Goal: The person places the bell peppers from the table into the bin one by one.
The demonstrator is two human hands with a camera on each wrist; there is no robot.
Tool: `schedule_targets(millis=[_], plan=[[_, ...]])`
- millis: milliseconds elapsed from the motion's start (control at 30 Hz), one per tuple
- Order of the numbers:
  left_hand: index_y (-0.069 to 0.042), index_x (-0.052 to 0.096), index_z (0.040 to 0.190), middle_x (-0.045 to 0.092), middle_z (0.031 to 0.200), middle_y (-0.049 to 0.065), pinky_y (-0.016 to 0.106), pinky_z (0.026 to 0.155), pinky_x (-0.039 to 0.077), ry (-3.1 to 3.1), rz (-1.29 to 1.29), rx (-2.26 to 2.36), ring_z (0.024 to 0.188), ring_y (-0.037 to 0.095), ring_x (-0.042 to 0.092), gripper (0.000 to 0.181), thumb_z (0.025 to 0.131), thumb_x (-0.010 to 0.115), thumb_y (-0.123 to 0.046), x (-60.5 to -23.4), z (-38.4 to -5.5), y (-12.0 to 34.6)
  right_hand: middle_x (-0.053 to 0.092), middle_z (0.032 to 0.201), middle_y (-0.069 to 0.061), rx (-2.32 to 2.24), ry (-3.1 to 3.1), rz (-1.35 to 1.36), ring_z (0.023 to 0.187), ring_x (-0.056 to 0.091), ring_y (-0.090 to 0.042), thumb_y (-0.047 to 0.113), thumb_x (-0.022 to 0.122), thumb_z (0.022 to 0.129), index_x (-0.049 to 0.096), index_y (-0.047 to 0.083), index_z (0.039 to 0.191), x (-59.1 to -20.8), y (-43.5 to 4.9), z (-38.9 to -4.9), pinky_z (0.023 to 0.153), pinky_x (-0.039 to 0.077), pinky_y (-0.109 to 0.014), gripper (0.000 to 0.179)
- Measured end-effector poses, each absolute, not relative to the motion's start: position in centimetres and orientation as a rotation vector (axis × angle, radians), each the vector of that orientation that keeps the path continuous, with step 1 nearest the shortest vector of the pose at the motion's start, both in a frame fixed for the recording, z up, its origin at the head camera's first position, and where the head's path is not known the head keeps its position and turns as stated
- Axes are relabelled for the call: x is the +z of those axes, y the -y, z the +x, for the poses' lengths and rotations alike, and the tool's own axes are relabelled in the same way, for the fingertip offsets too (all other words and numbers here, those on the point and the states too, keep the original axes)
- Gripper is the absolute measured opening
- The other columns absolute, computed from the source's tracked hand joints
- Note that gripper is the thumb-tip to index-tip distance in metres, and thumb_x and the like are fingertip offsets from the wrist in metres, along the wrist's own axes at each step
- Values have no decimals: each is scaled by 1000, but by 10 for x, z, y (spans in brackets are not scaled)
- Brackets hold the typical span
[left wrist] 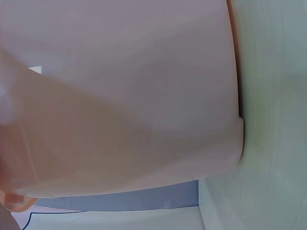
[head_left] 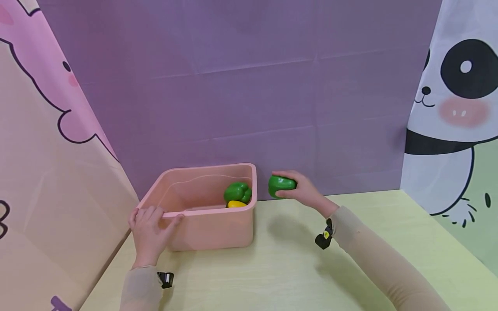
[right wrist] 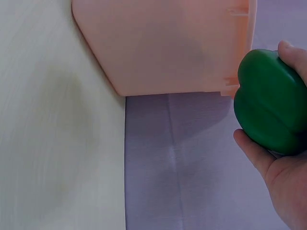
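A pink plastic bin (head_left: 210, 231) stands on the table near the back wall. Over its front left rim my left hand (head_left: 148, 231) is hooked, fingers inside and thumb along the front edge. To the right of the bin, my right hand (head_left: 303, 190) grips a green bell pepper (head_left: 281, 185) above the table, thumb and fingers on opposite sides. The right wrist view shows this bell pepper (right wrist: 271, 103) close to the bin's rim. Inside the bin at the right lie another green bell pepper (head_left: 237, 192) and a yellow thing (head_left: 236, 204), mostly hidden by the front wall.
The pale wooden table (head_left: 241, 280) extends in front and to the right. A purple cloth wall (head_left: 249, 86) rises behind the bin. Printed side panels stand left and right, the right one with a panda (head_left: 447, 108).
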State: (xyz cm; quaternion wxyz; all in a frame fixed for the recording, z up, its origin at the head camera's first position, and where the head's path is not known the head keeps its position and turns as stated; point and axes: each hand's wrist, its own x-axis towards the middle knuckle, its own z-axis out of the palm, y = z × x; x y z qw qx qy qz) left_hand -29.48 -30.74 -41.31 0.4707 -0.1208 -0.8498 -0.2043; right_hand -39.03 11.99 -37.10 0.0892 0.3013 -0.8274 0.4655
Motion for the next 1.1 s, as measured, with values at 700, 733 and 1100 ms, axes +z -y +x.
schedule_targets(millis=[700,733,1100], plan=[[-8,56,77,56,79,10,60,104,16,2083,-294,-494,86,35,46,46,81,67,-53,-413,-296,308,54,133,-5,1397,2421,937,110,52,-26,24,81,79,58,22,135,-345,-101,-387,87,47,-42,60],[-8,56,77,56,79,10,60,104,16,2084,-293,-497,86,35,46,46,81,66,-53,-413,-296,308,54,133,-5,1395,2415,945,110,52,-26,25,81,79,59,21,134,-344,-99,-387,87,47,-42,60],[-7,56,77,56,78,11,60,103,16,2064,-306,-498,85,36,47,55,83,61,-61,-414,-297,308,56,130,-2,1388,2401,960,107,52,-23,26,81,79,60,25,133,-340,-86,-388,84,48,-41,59]])
